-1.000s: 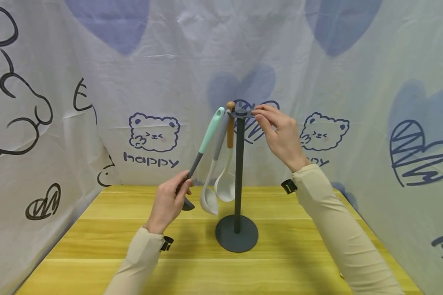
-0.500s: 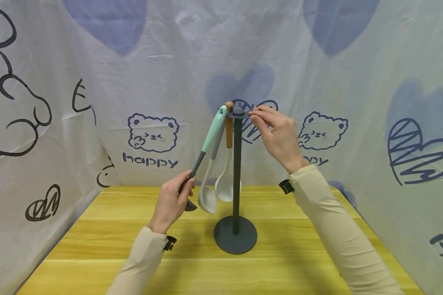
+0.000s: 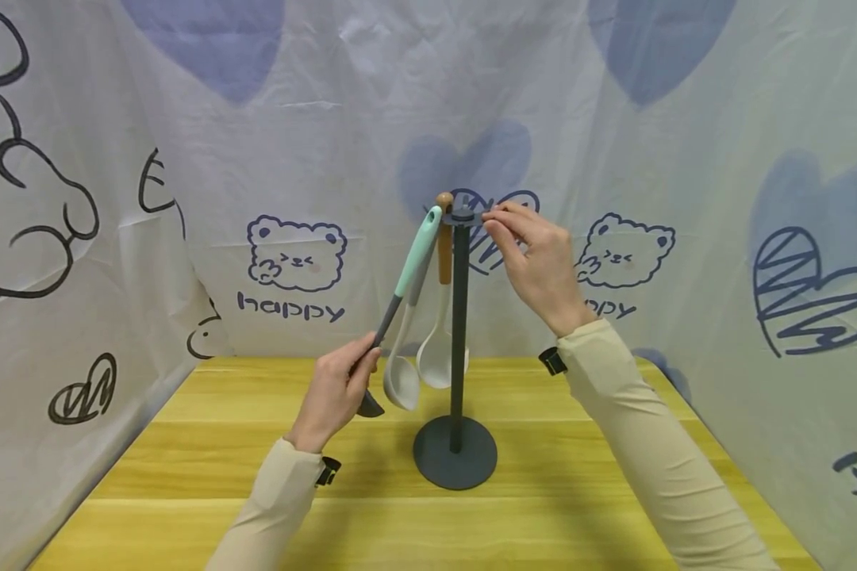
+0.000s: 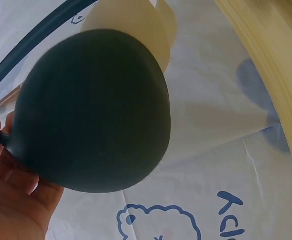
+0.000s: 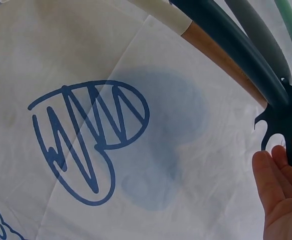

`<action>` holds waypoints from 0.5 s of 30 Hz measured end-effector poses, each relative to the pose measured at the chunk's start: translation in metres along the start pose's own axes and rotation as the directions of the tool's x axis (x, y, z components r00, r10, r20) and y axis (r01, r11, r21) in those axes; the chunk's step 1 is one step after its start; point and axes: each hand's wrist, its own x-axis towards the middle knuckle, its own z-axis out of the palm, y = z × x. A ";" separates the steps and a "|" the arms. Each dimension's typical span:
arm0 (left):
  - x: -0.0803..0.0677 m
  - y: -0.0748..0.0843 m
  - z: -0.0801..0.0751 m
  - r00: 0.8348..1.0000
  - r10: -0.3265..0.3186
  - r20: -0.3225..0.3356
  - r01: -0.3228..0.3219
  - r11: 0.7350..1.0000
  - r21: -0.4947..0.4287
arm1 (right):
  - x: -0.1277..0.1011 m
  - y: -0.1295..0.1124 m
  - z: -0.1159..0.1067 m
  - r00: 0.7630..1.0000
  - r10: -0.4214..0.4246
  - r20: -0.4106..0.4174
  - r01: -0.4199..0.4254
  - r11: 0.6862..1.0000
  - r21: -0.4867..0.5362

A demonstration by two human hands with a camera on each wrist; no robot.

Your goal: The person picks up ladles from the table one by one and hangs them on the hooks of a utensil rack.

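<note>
A dark grey utensil stand (image 3: 459, 333) rises from a round base (image 3: 455, 464) on the wooden table. My right hand (image 3: 536, 258) pinches a prong of its top hook disc (image 5: 282, 120). My left hand (image 3: 339, 388) grips the dark neck of a ladle with a mint-green handle (image 3: 416, 252); the handle's top end sits at the disc's left edge. Its dark bowl (image 4: 93, 110) fills the left wrist view. Two pale spoons hang from the disc: a grey-handled one (image 3: 402, 381) and a wooden-handled one (image 3: 439, 353).
The yellow wooden table (image 3: 221, 444) is walled on three sides by white cloth printed with bears and blue hearts (image 3: 296, 258). Beige sleeves cover both forearms.
My left hand has swung the ladle's lower end slightly right, toward the stand. The mint handle's tip has stayed by the disc's left edge. The right hand has held its place.
</note>
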 end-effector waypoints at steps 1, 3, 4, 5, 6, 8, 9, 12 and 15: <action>0.000 0.000 0.001 1.000 0.006 0.005 -0.006 1.000 0.006 | 0.000 0.000 0.000 1.000 -0.006 -0.007 0.006 1.000 -0.001; -0.001 0.001 0.002 1.000 0.020 0.011 -0.020 1.000 0.013 | 0.000 0.000 0.000 1.000 -0.017 -0.019 0.017 1.000 -0.004; -0.002 0.001 0.003 1.000 0.025 0.012 -0.026 1.000 0.018 | 0.000 0.000 0.001 0.999 -0.024 -0.023 0.023 1.000 -0.007; -0.002 0.002 0.004 0.999 0.032 0.013 -0.032 0.999 0.020 | 0.000 -0.001 0.001 0.999 -0.029 -0.025 0.029 1.000 -0.008; -0.003 0.002 0.005 0.999 0.033 0.016 -0.033 0.999 0.016 | -0.001 -0.001 0.001 0.999 -0.033 -0.028 0.032 0.999 -0.010; -0.004 0.003 0.006 1.000 0.027 0.017 -0.027 1.000 0.010 | -0.002 -0.002 0.002 0.999 -0.033 -0.035 0.033 0.999 -0.014; -0.005 0.003 0.006 1.000 0.021 0.018 -0.022 1.000 0.008 | -0.002 -0.003 0.003 0.999 -0.034 -0.037 0.033 0.999 -0.019; -0.004 0.003 0.009 1.000 0.006 0.027 -0.006 1.000 -0.003 | -0.002 -0.004 0.003 0.998 -0.037 -0.041 0.036 0.999 -0.028; -0.005 0.002 0.011 1.000 0.008 0.024 -0.008 1.000 -0.011 | -0.001 -0.006 0.004 0.999 -0.039 -0.037 0.038 0.999 -0.030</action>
